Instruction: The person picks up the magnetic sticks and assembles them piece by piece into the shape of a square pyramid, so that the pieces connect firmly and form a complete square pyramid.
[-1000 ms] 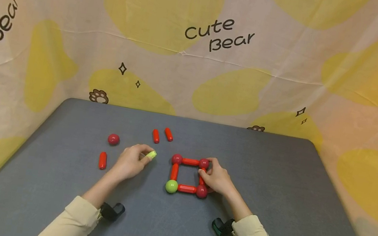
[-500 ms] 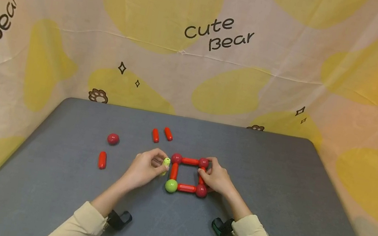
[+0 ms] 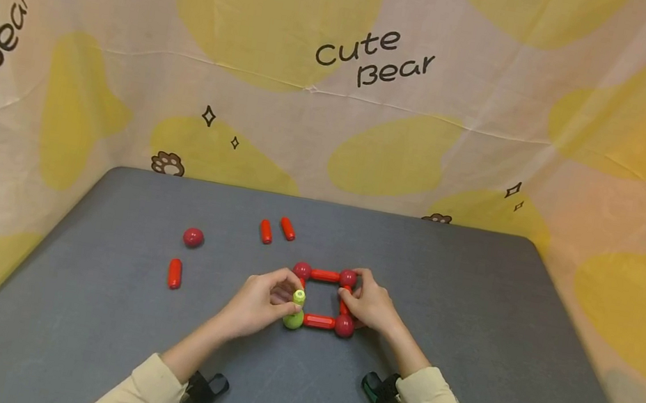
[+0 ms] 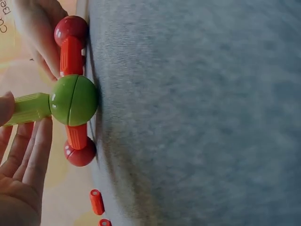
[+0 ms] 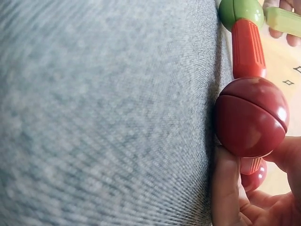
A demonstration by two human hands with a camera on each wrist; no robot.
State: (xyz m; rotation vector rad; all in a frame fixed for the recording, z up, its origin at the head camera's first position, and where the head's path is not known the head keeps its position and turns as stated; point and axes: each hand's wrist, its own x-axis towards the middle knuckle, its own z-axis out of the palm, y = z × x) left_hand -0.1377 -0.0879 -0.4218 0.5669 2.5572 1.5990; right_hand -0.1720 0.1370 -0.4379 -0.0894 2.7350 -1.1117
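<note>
Head | left hand (image 3: 258, 300) pinches green rod (image 3: 299, 296) atop green ball (image 3: 293, 321) | right hand (image 3: 374, 306) grips frame (image 3: 319, 321)

Left hand (image 3: 256, 302): moved right to near-left corner of red-sided square (image 3: 325, 276) | yellow-green rod (image 4: 32, 108): earlier tilted and apart, now upright, touching green ball (image 4: 74, 100) from above | square's left rod (image 3: 302, 283): now partly hidden

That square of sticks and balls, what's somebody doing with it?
A person's left hand pinches a yellow-green rod standing upright on the green ball, one corner of the square frame. The right hand grips the frame's right side. Three loose red rods and one loose red ball lie on the gray table.
</note>
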